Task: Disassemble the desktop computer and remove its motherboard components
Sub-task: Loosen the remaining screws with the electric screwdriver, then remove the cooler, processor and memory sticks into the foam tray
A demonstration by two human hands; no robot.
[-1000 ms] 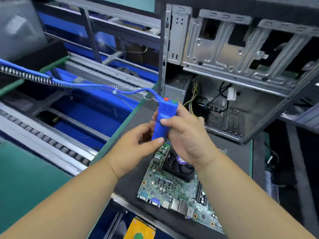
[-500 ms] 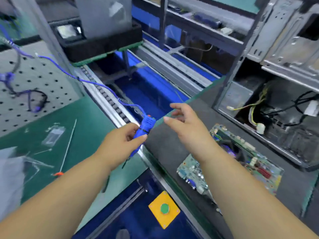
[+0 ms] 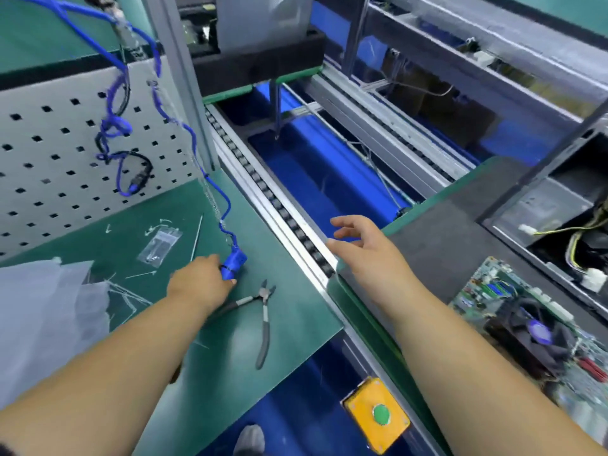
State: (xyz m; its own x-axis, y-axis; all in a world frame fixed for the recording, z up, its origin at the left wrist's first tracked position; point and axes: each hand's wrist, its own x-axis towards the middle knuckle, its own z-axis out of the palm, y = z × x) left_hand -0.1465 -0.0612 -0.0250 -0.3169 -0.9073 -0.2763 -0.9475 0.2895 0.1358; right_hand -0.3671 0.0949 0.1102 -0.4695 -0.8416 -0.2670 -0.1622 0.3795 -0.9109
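Note:
My left hand [image 3: 200, 281] grips a blue electric screwdriver [image 3: 234, 264] and holds it down on the green mat [image 3: 237, 343] at the left. Its blue coiled cable [image 3: 184, 126] runs up and to the left. My right hand [image 3: 365, 248] hovers with relaxed fingers over the conveyor rail, holding nothing. The green motherboard [image 3: 493, 291] with a black fan [image 3: 539, 337] lies on the dark pallet [image 3: 437, 245] at the right. Behind it stands the open computer case [image 3: 559, 205] with loose wires inside.
Grey-handled pliers [image 3: 263, 320] lie on the mat just right of my left hand. A small plastic bag [image 3: 159, 246] and cut cable ties lie nearby. A white pegboard [image 3: 49, 166] stands at the left. A yellow box with a green button [image 3: 378, 414] sits below the conveyor rail [image 3: 279, 209].
My left hand carried the screwdriver from above the motherboard leftward down to the green mat. My right hand let go of it and now hovers empty. The view swung left.

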